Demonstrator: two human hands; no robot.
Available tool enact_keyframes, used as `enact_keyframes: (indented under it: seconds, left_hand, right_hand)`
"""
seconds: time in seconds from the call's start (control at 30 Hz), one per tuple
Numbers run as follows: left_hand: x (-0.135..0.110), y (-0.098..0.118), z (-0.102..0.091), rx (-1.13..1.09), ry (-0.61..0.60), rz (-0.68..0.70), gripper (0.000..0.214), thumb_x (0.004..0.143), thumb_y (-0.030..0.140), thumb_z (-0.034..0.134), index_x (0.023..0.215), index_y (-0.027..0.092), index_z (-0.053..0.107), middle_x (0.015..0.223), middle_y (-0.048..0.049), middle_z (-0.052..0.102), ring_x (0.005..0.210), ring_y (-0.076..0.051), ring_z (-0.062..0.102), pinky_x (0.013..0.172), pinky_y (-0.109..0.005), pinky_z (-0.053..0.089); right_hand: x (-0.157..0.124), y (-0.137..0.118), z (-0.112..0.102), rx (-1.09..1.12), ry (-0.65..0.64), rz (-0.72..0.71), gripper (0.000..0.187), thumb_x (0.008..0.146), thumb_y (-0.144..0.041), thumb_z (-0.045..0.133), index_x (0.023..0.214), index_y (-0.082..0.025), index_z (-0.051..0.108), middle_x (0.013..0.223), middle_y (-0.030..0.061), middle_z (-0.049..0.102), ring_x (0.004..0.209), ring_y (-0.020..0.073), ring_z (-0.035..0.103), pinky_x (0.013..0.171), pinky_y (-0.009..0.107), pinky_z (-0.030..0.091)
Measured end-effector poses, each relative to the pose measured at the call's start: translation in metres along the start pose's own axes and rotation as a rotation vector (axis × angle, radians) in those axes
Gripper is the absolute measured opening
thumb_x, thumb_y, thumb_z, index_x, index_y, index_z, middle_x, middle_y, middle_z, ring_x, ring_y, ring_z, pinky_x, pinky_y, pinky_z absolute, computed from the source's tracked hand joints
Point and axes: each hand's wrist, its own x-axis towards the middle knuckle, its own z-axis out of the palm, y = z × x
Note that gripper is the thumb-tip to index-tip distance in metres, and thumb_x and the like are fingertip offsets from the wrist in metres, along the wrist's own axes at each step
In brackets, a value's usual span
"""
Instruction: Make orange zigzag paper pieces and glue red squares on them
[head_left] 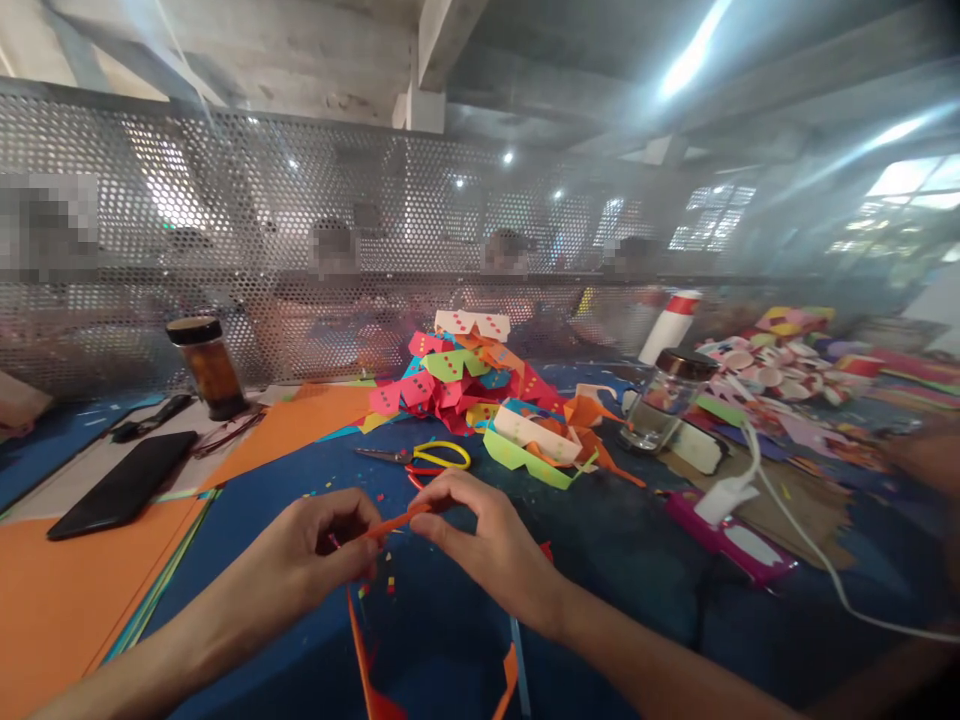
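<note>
2 bare forearms (214,628) | hands (480,535) pinching thin orange paper strip (394,524) | pointed scissors (406,457)

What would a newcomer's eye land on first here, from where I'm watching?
Most likely the bright heap of cut paper shapes, in the middle of the view, before the perforated screen. Nearer, the left hand and right hand hold an orange paper strip between them, with scissors just beyond on the blue tabletop.
</note>
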Motion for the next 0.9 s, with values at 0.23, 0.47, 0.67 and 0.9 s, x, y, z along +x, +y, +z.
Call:
enact_keyframes:
  seconds: [0.23,0.47,0.67,0.9]
  left_hand:
    - [0.0,-0.001,0.007,-0.023,-0.028,-0.052,0.019,0.084,0.039,0.057,0.08,0.021,0.063,0.068,0.0019,0.069,0.065,-0.016,0.062,0.062,-0.027,0.044]
    - [0.002,-0.006,0.015,-0.03,0.012,-0.062,0.015,0.086,0.032,0.058,0.077,0.021,0.062,0.062,0.0039,0.067,0.059,-0.015,0.062,0.057,-0.025,0.043]
    - [0.003,-0.012,0.02,-0.126,0.017,-0.081,0.015,0.086,0.034,0.056,0.079,0.021,0.06,0.064,0.0045,0.067,0.053,-0.014,0.061,0.053,-0.025,0.046]
    - [0.003,-0.013,0.023,-0.136,0.055,-0.096,0.015,0.085,0.032,0.057,0.074,0.021,0.058,0.058,0.0059,0.065,0.045,-0.011,0.058,0.045,-0.022,0.041]
  right_hand:
    - [-0.002,-0.001,0.005,-0.025,-0.033,-0.041,0.007,0.087,-0.016,0.073,0.082,-0.019,0.07,0.08,-0.0015,0.067,0.078,0.0136,0.063,0.074,0.025,0.05]
    - [-0.002,-0.003,0.008,-0.019,-0.059,-0.059,0.006,0.09,-0.014,0.069,0.087,-0.019,0.07,0.084,-0.0004,0.068,0.08,0.0134,0.064,0.077,0.025,0.051]
    - [-0.004,0.0,0.01,-0.06,-0.063,-0.096,0.007,0.089,-0.013,0.069,0.085,-0.019,0.068,0.084,-0.0006,0.066,0.08,0.0138,0.064,0.076,0.026,0.051]
    - [-0.005,0.002,0.011,-0.089,-0.072,-0.164,0.005,0.089,-0.013,0.067,0.089,-0.018,0.067,0.086,0.001,0.065,0.082,0.0148,0.063,0.078,0.029,0.052]
